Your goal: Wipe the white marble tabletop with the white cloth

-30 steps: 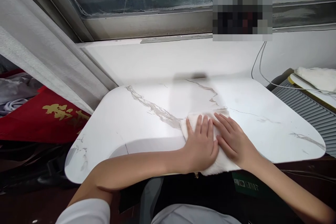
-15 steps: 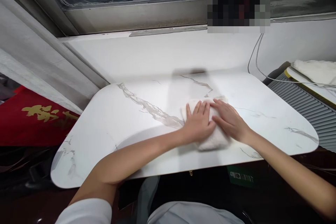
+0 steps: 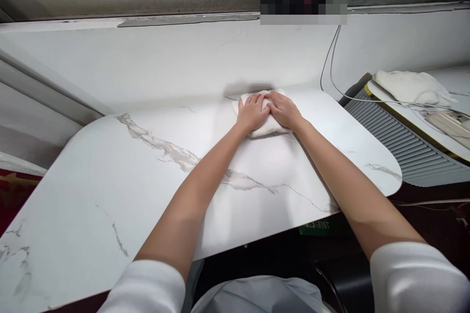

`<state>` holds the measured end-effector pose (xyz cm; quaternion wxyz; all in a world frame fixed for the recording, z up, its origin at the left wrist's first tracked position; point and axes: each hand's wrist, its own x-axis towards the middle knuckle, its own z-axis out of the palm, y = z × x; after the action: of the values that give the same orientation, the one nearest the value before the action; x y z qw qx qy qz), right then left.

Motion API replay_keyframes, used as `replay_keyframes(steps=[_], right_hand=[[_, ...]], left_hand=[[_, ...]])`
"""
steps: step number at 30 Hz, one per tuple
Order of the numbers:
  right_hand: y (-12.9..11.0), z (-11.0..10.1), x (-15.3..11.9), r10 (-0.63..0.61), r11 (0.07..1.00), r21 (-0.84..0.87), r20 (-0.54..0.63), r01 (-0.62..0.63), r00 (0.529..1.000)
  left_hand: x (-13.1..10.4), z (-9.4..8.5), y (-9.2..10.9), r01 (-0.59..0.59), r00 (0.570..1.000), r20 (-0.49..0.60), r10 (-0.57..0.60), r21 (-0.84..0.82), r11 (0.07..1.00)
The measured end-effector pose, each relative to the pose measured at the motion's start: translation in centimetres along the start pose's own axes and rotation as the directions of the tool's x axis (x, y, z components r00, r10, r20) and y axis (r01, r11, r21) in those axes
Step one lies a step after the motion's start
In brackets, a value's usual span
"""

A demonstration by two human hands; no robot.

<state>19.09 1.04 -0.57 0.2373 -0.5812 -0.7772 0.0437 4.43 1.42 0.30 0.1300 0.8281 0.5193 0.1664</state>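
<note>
A folded white cloth (image 3: pixel 270 129) lies on the white marble-patterned tabletop (image 3: pixel 139 195), close to the wall at its far edge. My left hand (image 3: pixel 254 113) rests flat on the left part of the cloth, fingers stretched forward. On the right part lies my right hand (image 3: pixel 283 110), also flat, its thumb and fingertips near those of the left. Both palms press down from above rather than wrapping around the cloth. Some of the cloth is hidden beneath the hands.
At the right, a second white cloth (image 3: pixel 407 88) lies on another tabletop beside a beige object (image 3: pixel 450 124). A ribbed grey panel (image 3: pixel 396 132) stands below. Thin cables (image 3: pixel 332 58) hang down the white wall (image 3: pixel 165 63). A pixelated patch covers part of the window ledge.
Both hands and the cloth have moved away from me across the tabletop, toward the wall. My arms are stretched further out. The view has tilted down and turned right.
</note>
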Motion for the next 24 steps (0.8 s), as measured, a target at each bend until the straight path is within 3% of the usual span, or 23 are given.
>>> replay_keyframes(steps=[5, 13, 24], right_hand=[[0.5, 0.2, 1.3, 0.049, 0.998, -0.032, 0.002, -0.048, 0.999], [1.9, 0.5, 3.6, 0.004, 0.998, -0.060, 0.026, -0.003, 1.000], [1.6, 0.6, 3.3, 0.027, 0.998, -0.058, 0.010, -0.026, 1.000]], left_hand=[[1.9, 0.0, -0.8, -0.068, 0.998, 0.011, 0.068, -0.005, 0.998], [3.5, 0.1, -1.2, -0.023, 1.000, -0.008, 0.023, -0.005, 1.000], [3.0, 0.2, -0.4, 0.025, 1.000, -0.006, -0.024, 0.041, 0.999]])
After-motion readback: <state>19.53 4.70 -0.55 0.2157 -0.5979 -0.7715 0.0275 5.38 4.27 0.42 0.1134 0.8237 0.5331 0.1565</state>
